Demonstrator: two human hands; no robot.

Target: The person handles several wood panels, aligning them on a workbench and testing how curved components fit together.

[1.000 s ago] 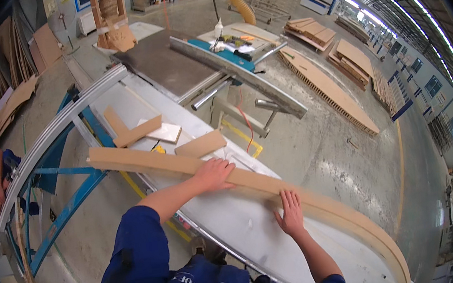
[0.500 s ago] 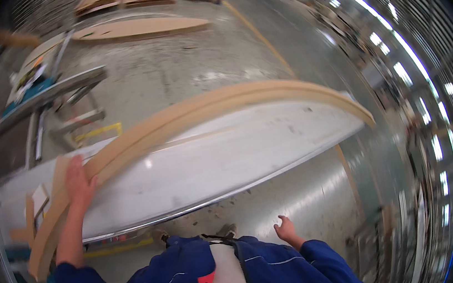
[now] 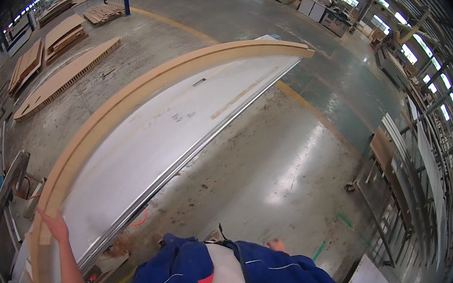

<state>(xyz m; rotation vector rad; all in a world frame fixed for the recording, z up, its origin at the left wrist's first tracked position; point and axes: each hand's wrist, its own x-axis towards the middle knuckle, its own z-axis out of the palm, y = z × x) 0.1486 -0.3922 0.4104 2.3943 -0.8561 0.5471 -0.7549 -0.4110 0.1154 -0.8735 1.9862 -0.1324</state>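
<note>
A long curved wooden strip stands on edge on a long white-topped table, its arc bowing away from me. My left hand grips the strip near its near left end, with the thumb and fingers against the wood. Only a little of my right hand shows beside my blue jacket, low at the centre, close to no object. Its fingers are mostly hidden by the sleeve.
A metal rail runs along the table's near edge. Boards in stacks and a long curved panel lie on the floor at the far left. A rack with upright boards and metal bars stands at right.
My view has swung to the right. My left hand stays on the strip, which now slants more steeply across the view. The right hand has dropped closer to my body.
</note>
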